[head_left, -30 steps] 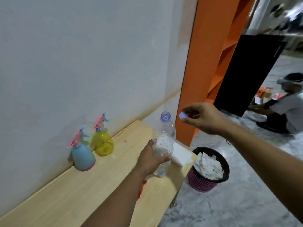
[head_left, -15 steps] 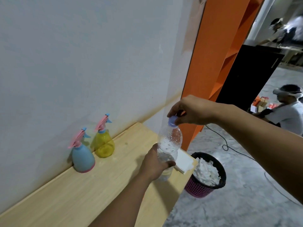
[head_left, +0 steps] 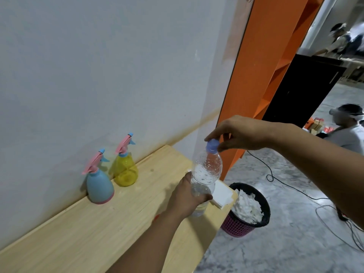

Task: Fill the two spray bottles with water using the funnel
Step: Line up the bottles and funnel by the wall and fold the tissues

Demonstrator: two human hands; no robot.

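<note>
A blue spray bottle (head_left: 100, 186) and a yellow spray bottle (head_left: 125, 168), both with pink trigger heads, stand side by side against the wall on the wooden table (head_left: 94, 227). My left hand (head_left: 187, 198) grips the body of a clear plastic water bottle (head_left: 206, 170) held upright over the table's right end. My right hand (head_left: 240, 134) pinches the blue cap (head_left: 212, 144) sitting on the bottle's neck. A bit of orange (head_left: 156, 216) shows beside my left wrist; I cannot tell what it is. No funnel is plainly visible.
A white stack of paper (head_left: 222, 195) lies at the table's right corner. A pink and black bin (head_left: 242, 225) full of white paper stands on the floor beside it. An orange shelf (head_left: 262, 62), floor cables (head_left: 295, 190) and a seated person (head_left: 346, 129) are to the right.
My right hand brought the blue cap from beside the bottle down onto its neck and now pinches it there. The left hand keeps holding the bottle.
</note>
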